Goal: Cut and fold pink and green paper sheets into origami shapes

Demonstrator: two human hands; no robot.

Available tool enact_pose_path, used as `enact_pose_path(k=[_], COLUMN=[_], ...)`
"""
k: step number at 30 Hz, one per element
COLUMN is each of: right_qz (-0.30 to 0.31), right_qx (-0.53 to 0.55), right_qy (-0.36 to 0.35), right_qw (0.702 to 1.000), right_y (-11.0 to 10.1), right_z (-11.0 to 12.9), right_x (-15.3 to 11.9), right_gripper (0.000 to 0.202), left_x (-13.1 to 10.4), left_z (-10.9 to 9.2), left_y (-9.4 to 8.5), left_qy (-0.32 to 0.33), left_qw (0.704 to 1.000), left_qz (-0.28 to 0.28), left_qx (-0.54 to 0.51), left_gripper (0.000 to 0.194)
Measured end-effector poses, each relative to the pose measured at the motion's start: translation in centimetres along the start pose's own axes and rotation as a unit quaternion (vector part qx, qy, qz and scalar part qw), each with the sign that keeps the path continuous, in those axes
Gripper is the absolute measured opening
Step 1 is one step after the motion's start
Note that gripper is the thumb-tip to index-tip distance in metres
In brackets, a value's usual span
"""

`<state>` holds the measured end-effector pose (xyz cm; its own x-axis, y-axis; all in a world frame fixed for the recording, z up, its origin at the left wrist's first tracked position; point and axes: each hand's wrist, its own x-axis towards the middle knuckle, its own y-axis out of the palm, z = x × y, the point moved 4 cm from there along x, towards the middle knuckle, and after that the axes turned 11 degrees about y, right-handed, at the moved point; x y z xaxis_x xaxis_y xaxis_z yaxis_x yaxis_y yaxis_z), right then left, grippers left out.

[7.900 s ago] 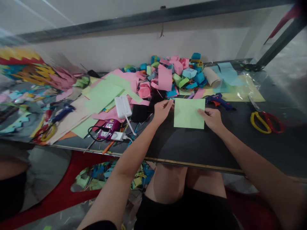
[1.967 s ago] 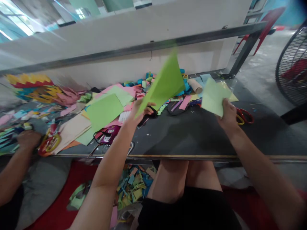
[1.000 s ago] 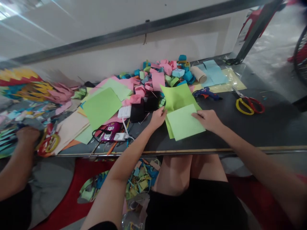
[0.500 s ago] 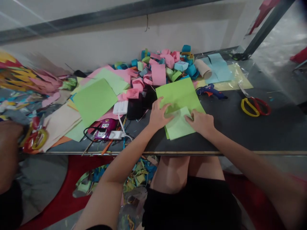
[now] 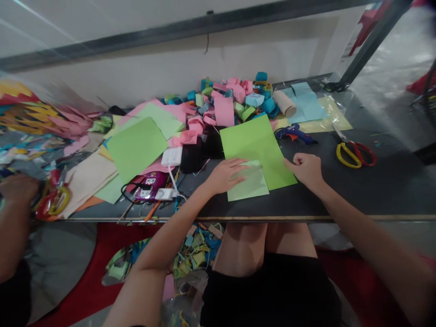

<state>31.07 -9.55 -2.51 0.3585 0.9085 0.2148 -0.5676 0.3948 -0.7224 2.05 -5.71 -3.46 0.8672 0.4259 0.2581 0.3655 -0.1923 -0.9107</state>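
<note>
Left hand (image 5: 226,176): palm down, fingers extended and slightly spread, over the left part of the pale green sheet (image 5: 255,185); nothing gripped. Right hand (image 5: 309,171): fingers curled in, thumb out at the right edge of the bright green sheet (image 5: 254,138); can't tell if I pinch that edge. Pale sheet is smaller, lies over the near-left part of the bright one, which is flat on the dark table (image 5: 340,197) in front of me. Blue glue gun (image 5: 297,133) just right of the bright sheet's far end, red-and-yellow scissors (image 5: 354,153) farther right. Far side: heap of paper loops (image 5: 240,94), cardboard tube (image 5: 284,103) at its right, light blue paper (image 5: 308,105) beside that. Left: white device (image 5: 171,156), purple socket block (image 5: 152,185), another green sheet (image 5: 136,147). Another person's hand (image 5: 21,188) at far left of view, near a second pair of scissors (image 5: 56,200).
</note>
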Motion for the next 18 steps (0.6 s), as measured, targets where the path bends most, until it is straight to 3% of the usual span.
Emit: enact_pose_path(k=[3,5,9,12,15,18], right_qz=[0.009,0.033,0.091,0.075,0.066,0.078], right_qx=[0.010,0.045,0.111,0.108,0.059,0.013], right_qy=[0.024,0.036,0.021,0.027,0.023,-0.030], right_qw=[1.000,0.998,0.990,0.991,0.996,0.996], right_y=[-0.3,0.0,1.3,1.6,1.8,2.1], right_z=[-0.8,-1.2,-1.4,-1.9,-2.4,-2.4], right_x=[0.1,0.3,0.5,0.8,1.0,0.8], right_gripper=[0.041,0.026,0.019,0.018,0.026,0.042], left_x=[-0.8,-1.1,-0.8,0.0,0.9,1.5], left_z=[-0.8,-0.8,-0.3,-0.4,-0.6,-0.3], left_y=[0.6,1.3,2.4,2.8,2.8,2.5], left_qy=[0.001,-0.003,-0.012,-0.020,-0.028,-0.038], left_qw=[0.996,0.992,0.991,0.990,0.988,0.986], left_qz=[0.087,0.127,0.125,0.123,0.135,0.151], left_qx=[-0.008,0.008,0.048,0.064,0.063,0.055], left_gripper=[0.080,0.086,0.084,0.082,0.080,0.078])
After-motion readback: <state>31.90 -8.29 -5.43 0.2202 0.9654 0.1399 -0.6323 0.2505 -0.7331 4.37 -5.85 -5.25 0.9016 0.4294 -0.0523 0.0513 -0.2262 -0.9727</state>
